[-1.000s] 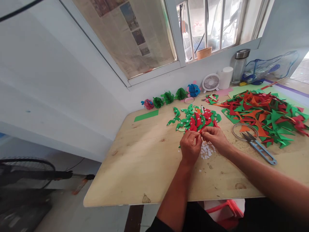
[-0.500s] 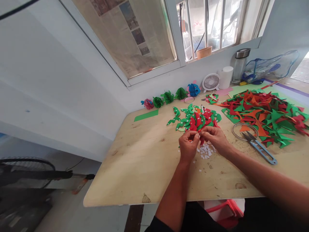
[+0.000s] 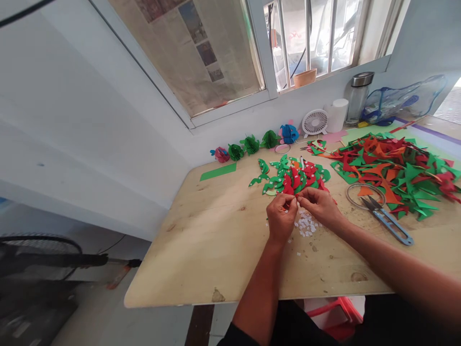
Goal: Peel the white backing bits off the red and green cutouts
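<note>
My left hand (image 3: 282, 216) and my right hand (image 3: 320, 206) meet over the table, thumbs and fingers pinched. A bit of red paper (image 3: 297, 196) shows between their fingertips; its full shape is hidden. Just beyond the hands lies a heap of red and green paper cutouts (image 3: 295, 179), several bearing small white squares. Small white squares (image 3: 307, 225) are scattered on the table below my right hand.
Blue thread snips (image 3: 391, 226) and a roll of tape (image 3: 366, 196) lie to the right. Behind them spreads a pile of paper scraps (image 3: 392, 168). A small fan (image 3: 315, 123), a glass bottle (image 3: 357, 98) and folded paper figures (image 3: 250, 144) line the wall.
The red paper that hung below my right fingers is now mostly hidden from view. My right hand has shifted slightly left and up; my left hand is nearly still.
</note>
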{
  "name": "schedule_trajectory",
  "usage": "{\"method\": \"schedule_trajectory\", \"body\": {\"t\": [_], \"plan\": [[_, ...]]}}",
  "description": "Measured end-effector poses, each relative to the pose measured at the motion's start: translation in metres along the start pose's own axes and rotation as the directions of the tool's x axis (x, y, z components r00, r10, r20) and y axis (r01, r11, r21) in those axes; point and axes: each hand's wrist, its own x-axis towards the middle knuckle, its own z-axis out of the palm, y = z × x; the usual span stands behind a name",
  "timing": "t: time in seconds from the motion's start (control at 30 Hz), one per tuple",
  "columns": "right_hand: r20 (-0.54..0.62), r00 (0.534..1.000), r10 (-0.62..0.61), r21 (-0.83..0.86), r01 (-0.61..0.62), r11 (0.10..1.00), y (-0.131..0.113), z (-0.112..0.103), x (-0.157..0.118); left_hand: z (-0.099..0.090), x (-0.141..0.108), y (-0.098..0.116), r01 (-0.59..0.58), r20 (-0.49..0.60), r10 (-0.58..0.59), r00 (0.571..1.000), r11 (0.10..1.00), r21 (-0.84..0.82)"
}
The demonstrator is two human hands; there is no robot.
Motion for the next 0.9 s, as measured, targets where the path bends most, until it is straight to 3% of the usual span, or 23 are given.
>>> {"method": "schedule_trajectory", "body": {"t": [0.2,0.43,0.9], "plan": [[-0.009,0.999,-0.039,-0.1,0.038,0.994,0.003,-0.0005,0.0001,0.0006,-0.0014,-0.0007,-0.049,0.02,0.048,0.999,0.996,0.068],[0.022,0.998,-0.053,-0.109,0.055,0.992,0.0005,-0.0019,-0.0002,-0.0017,-0.0002,0.0005,-0.054,0.024,0.052,0.998,0.997,0.06],[-0.033,0.998,-0.056,-0.148,0.051,0.988,0.0047,0.0003,-0.0007,0.0009,-0.002,-0.002,-0.064,0.004,0.064,0.998,0.994,0.09]]}}
